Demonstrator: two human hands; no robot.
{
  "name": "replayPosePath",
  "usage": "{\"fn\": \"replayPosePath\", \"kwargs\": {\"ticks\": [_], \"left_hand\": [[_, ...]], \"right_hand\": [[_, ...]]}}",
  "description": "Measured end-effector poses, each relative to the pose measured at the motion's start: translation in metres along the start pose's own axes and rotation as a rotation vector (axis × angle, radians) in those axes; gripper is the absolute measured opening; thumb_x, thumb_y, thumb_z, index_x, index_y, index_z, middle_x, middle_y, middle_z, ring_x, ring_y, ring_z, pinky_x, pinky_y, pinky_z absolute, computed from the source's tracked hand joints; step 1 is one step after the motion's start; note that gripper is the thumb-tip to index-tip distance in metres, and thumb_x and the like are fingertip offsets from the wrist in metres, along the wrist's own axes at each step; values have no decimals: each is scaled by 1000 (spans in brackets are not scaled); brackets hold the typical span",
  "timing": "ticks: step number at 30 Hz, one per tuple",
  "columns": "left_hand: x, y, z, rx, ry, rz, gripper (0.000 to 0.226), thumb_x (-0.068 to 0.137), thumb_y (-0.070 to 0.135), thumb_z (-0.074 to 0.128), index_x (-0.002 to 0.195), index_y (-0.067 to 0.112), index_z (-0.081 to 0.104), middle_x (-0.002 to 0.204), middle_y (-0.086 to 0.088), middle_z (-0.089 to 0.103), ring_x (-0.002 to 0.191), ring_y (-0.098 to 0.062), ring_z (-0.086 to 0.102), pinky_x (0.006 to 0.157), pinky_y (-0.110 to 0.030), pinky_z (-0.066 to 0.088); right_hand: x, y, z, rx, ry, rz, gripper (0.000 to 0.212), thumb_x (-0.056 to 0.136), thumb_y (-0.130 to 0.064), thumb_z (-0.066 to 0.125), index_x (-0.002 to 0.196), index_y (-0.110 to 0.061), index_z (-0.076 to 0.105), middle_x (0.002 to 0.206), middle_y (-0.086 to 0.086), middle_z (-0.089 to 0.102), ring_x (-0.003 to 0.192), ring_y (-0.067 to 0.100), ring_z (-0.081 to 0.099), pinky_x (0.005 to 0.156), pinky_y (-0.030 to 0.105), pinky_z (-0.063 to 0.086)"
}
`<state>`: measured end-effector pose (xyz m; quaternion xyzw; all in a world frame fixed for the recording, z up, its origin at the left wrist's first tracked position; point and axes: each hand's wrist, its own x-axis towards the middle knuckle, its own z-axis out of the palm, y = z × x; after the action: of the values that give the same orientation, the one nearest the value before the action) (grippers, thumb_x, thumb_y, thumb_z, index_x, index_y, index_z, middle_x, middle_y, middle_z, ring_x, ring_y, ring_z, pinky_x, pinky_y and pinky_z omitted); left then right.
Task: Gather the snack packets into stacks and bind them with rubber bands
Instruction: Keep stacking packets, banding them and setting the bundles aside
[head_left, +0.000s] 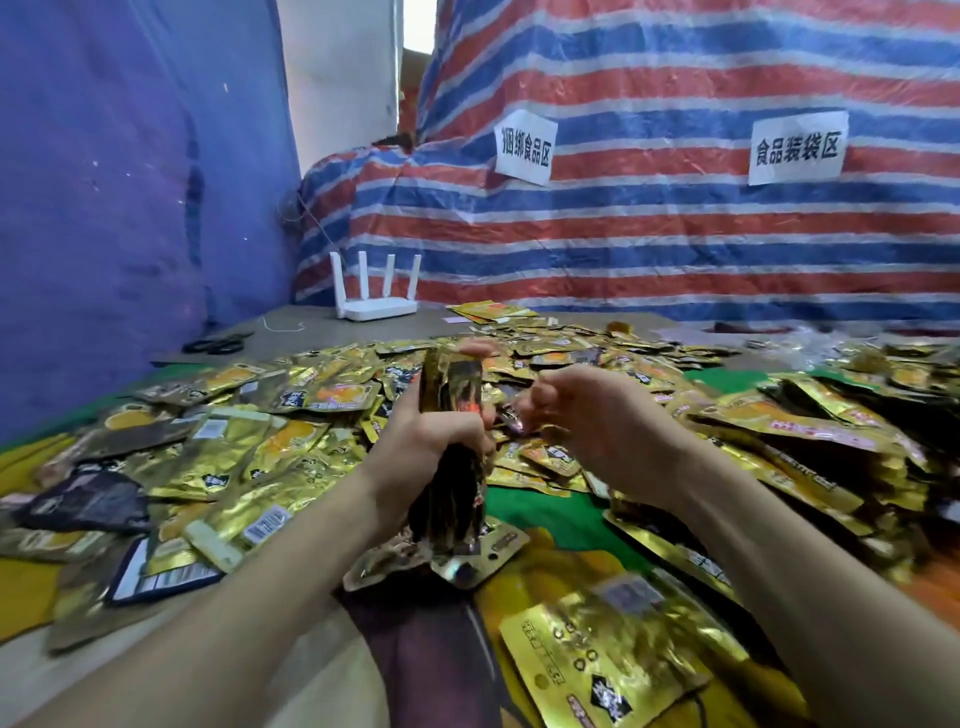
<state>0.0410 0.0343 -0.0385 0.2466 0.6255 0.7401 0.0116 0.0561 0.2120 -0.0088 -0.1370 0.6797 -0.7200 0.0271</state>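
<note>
My left hand (431, 441) grips an upright stack of gold and black snack packets (451, 457) around its middle, above the table. Just right of the stack is my right hand (587, 415), fingers curled, with a small yellowish loop that looks like a rubber band (550, 430) at its fingertips; blur hides how it is held. Loose gold packets (249, 441) lie in heaps all over the table, left, right and behind my hands.
A white router (376, 304) with several antennas stands at the back left, and black scissors (218, 344) lie near it. A striped tarp wall with two paper signs (797, 148) closes the back. Green cloth (545, 512) shows under the packets.
</note>
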Motion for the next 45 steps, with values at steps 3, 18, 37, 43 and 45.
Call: {"fn": "replayPosePath", "kwargs": {"ticks": [3, 18, 37, 43, 45], "left_hand": [[3, -8, -14, -70, -51, -57, 63, 61, -4, 57, 116, 26, 65, 86, -12, 53, 76, -27, 49, 62, -35, 42], [-3, -13, -2, 53, 60, -64, 24, 58, 2, 60, 80, 9, 63, 68, -11, 54, 60, -26, 55, 53, -34, 49], [-12, -7, 16, -221, -127, -360, 32, 60, 3, 61, 92, 5, 60, 73, -11, 50, 59, -21, 52, 55, -30, 51], [-7, -12, 10, -164, 236, -298, 32, 76, 2, 64, 106, 8, 58, 72, -13, 54, 54, -22, 54, 49, -29, 48], [-3, -15, 8, -207, 401, -152, 46, 74, 2, 67, 110, 30, 62, 83, -11, 55, 67, -25, 56, 55, -34, 50]], "right_hand": [[6, 7, -7, 326, -68, -3, 18, 78, -17, 46, 63, -10, 55, 63, 5, 51, 73, 24, 52, 91, 43, 35], [-5, 23, 3, 392, -121, -21, 60, 78, -12, 69, 136, -19, 59, 118, 25, 71, 103, 37, 73, 67, 34, 63], [-6, 30, 14, 547, -9, -136, 38, 76, -5, 68, 106, -25, 80, 118, 7, 75, 90, 23, 77, 46, 18, 55], [-5, 24, 8, 371, 63, -164, 66, 60, -13, 87, 123, -13, 68, 119, 12, 73, 107, 29, 73, 68, 46, 63], [-6, 29, 7, 205, 102, -138, 77, 53, -17, 94, 126, -15, 69, 127, 10, 70, 107, 25, 73, 72, 50, 62]]}}
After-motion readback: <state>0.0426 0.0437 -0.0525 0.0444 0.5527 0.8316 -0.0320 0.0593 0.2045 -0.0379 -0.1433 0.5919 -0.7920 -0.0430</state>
